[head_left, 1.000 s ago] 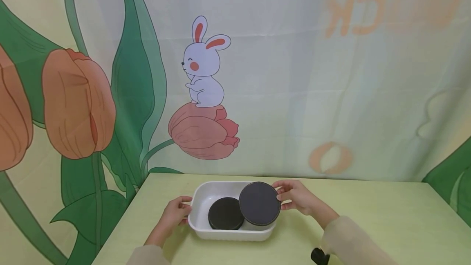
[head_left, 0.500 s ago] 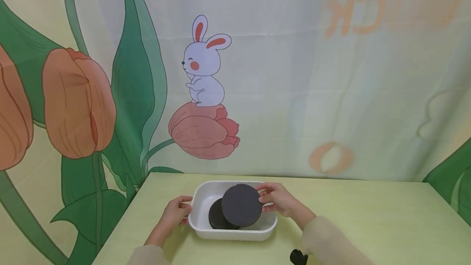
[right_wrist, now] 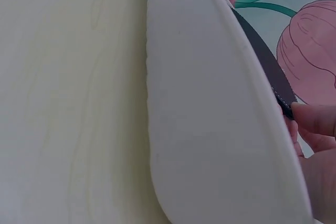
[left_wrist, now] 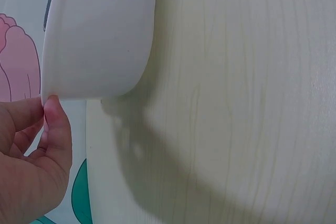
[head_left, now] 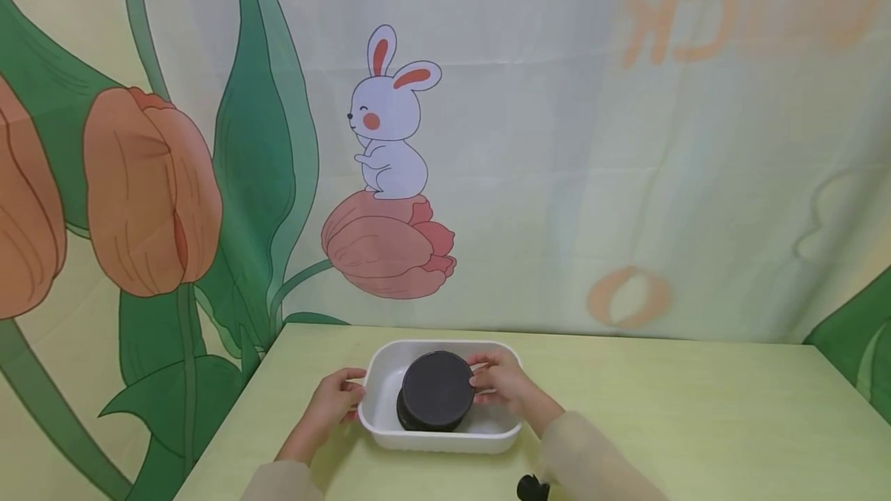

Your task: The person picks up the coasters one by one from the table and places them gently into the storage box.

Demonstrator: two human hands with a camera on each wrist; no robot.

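Note:
A white rectangular plastic tub (head_left: pixel 480 443) with rounded corners stands on the table. At its left end my left hand (head_left: pixel 332 399) pinches the rim between thumb and fingers, as the left wrist view shows of the tub's wall (left_wrist: pixel 100 35). My right hand (head_left: pixel 506 382) reaches in over the right side and pinches the edge of a round black coaster (head_left: pixel 438 388), whose stitched edge (right_wrist: pixel 270 72) shows in the right wrist view. Beneath this tilted coaster a second black round piece (head_left: pixel 405 414) lies in the tub, mostly covered; whether they touch I cannot tell.
The pale yellow wood-grain table (head_left: pixel 668 408) extends to the right of the tub. Behind it hangs a curtain (head_left: pixel 543 176) printed with tulips and a rabbit. A small black object (head_left: pixel 532 488) shows below the right sleeve.
My right hand has carried the upper coaster leftward from the tub's right end to above the second black piece, covering most of it. The left hand has stayed at the rim.

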